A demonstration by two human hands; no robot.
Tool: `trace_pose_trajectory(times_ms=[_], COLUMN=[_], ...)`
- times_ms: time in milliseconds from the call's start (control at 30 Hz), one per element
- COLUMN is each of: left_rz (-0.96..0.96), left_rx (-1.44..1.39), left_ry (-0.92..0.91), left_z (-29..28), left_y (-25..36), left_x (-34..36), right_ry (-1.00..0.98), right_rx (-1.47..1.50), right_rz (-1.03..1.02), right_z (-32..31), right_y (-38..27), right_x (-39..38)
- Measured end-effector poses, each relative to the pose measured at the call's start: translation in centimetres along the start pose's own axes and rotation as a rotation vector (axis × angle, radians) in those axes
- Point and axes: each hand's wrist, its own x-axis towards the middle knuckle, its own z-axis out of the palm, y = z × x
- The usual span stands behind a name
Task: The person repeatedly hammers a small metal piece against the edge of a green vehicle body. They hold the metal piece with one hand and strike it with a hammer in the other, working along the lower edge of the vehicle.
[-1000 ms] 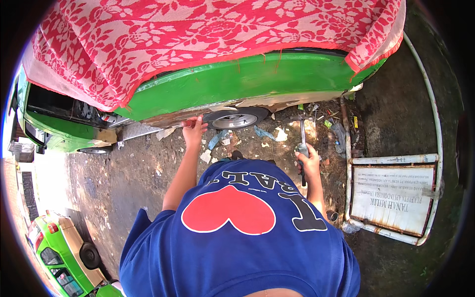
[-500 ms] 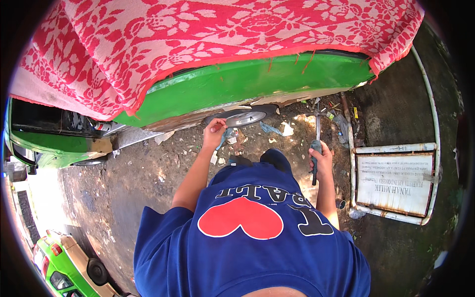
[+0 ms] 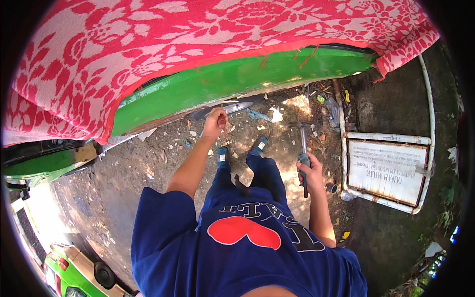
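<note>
Bare, dark ground (image 3: 133, 168) outdoors lies below both hands, patched with sun and strewn with pale flakes and scraps ahead of them. The left hand (image 3: 213, 126) is closed round a reddish handle (image 3: 221, 121)—whatever its far end carries I cannot make out. The right hand (image 3: 312, 172) grips a hammer (image 3: 303, 142), its head pointing forward, away from the body.

A second ago the reddish handle poked out left of the left hand; now it shows at that hand's right. Both shoes (image 3: 222, 157) have come into view between the hands.

Just beyond the left hand are a wheel (image 3: 237, 107) and a green car panel (image 3: 208, 89), a red-and-pink cloth (image 3: 222, 29) draped above. Right of the right hand—well apart from it—a framed signboard (image 3: 386, 171) blocks that side.
</note>
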Motion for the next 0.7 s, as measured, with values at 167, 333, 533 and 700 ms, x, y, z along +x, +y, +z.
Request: trace_pose_trajectory(times_ms=[167,333,533,700], left_rz=[0.008,-0.178,0.138,0.110], left_rx=[-0.222,-0.084,0.175,0.085], left_ry=[-0.037,-0.185,-0.184,-0.159], left_z=[1.9,3.3,4.0,4.6], left_y=[-3.1,-0.8,0.4,-0.4], left_x=[1.3,1.8,2.8,2.7], right_ry=[0.001,0.028,0.026,0.003], right_rx=[0.007,0.017,0.023,-0.011], right_rz=[0.073,0.100,0.108,0.099], right_z=[-0.2,-1.2,-0.7,-0.9], right_y=[1.0,1.5,1.0,0.9], right_x=[0.6,1.1,2.1,2.6])
